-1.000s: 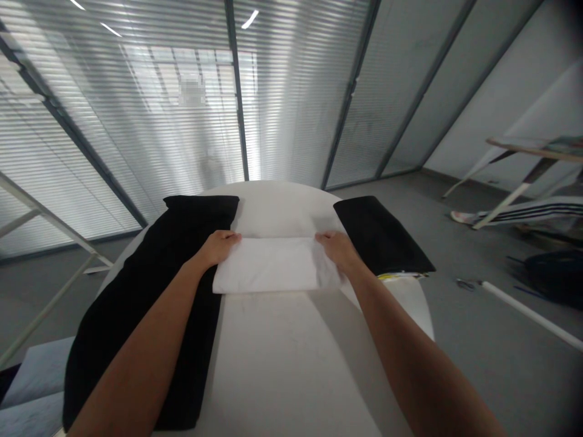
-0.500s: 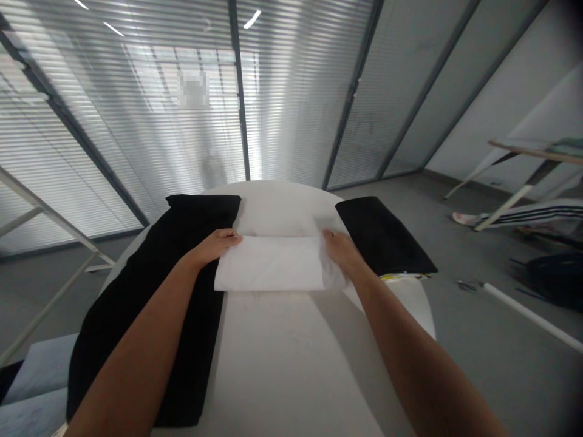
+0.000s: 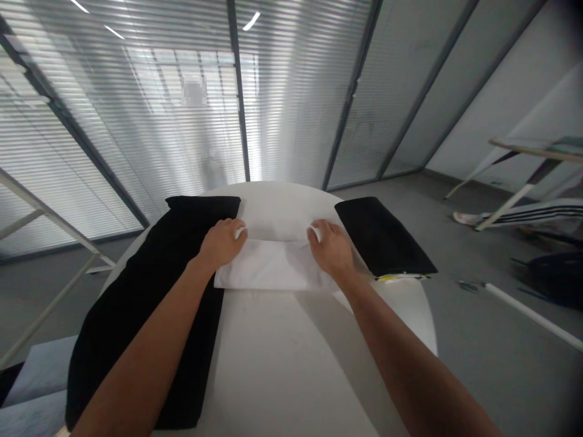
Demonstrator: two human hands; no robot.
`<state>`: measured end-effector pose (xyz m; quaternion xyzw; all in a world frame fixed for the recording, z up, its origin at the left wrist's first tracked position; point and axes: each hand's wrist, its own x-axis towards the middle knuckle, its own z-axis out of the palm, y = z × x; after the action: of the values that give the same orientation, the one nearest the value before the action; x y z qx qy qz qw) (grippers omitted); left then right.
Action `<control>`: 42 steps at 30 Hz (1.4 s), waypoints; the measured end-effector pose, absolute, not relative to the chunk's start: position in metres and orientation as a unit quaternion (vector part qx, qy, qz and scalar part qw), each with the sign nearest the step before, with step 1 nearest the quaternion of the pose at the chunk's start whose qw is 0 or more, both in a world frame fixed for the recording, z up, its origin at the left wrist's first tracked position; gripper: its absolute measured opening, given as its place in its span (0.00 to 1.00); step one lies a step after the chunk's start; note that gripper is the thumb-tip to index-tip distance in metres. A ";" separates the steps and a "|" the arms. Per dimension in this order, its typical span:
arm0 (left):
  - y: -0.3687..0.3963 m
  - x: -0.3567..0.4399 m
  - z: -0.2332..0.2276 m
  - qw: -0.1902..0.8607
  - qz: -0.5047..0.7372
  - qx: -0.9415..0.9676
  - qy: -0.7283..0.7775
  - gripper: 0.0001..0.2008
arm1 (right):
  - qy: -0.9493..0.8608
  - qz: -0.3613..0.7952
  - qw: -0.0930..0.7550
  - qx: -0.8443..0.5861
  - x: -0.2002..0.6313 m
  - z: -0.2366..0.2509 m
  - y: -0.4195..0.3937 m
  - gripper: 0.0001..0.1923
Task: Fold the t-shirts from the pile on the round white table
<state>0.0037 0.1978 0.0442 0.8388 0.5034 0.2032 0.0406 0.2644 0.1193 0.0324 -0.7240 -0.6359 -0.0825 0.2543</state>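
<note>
nearest the camera lies the bare front of the round white table (image 3: 273,364), with both forearms reaching out over it. along the table's left side stretches a long black cloth (image 3: 150,315). past the bare part, in the middle of the table, sits the folded white cloth (image 3: 273,267). the left hand (image 3: 221,243) has its fingers curled onto the cloth's far left corner, pinching the white edge; the right hand (image 3: 331,247) does the same at the far right corner. just right of that hand lies a folded black cloth (image 3: 382,237), with something yellow under its near edge. beyond the table stands a wall of window blinds (image 3: 182,109).
</note>
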 end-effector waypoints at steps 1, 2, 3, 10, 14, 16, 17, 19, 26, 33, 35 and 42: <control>0.191 0.013 0.042 0.039 0.192 0.854 0.482 0.20 | -0.680 -0.075 0.248 -0.686 0.258 0.030 0.118 0.21; 0.184 0.022 0.038 0.038 0.177 0.866 0.466 0.22 | -0.720 -0.064 0.231 -0.652 0.253 0.026 0.117 0.23; 0.178 0.030 0.033 0.037 0.160 0.876 0.454 0.24 | -0.751 -0.049 0.207 -0.625 0.248 0.022 0.116 0.25; 0.166 0.044 0.014 0.028 0.115 0.883 0.455 0.28 | -0.767 0.013 0.123 -0.629 0.240 0.006 0.117 0.27; 0.167 0.043 0.015 0.013 0.122 0.883 0.453 0.29 | -0.756 0.004 0.129 -0.642 0.241 0.009 0.118 0.26; 0.165 0.044 0.016 0.008 0.120 0.882 0.455 0.29 | -0.750 -0.004 0.133 -0.648 0.240 0.008 0.118 0.27; 0.163 0.044 0.016 0.004 0.121 0.881 0.458 0.30 | -0.749 -0.010 0.135 -0.649 0.240 0.008 0.118 0.27; 0.161 0.046 0.017 -0.008 0.121 0.875 0.468 0.30 | -0.749 -0.021 0.137 -0.648 0.238 0.006 0.118 0.27; 0.156 0.048 0.019 -0.058 0.110 0.867 0.483 0.27 | -0.741 -0.055 0.129 -0.657 0.232 0.007 0.115 0.25; 0.157 0.047 0.018 -0.069 0.130 0.866 0.478 0.24 | -0.735 -0.061 0.131 -0.663 0.231 0.009 0.114 0.24; 0.157 0.046 0.017 -0.072 0.141 0.865 0.475 0.23 | -0.734 -0.061 0.130 -0.664 0.231 0.010 0.113 0.24; 0.152 0.042 0.014 -0.081 0.190 0.842 0.499 0.17 | -0.731 -0.056 0.131 -0.667 0.231 0.010 0.113 0.25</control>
<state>0.0424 0.1520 0.0142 0.8417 0.4990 0.1898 -0.0806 0.2315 0.1128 0.0098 -0.6670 -0.7313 -0.0557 0.1309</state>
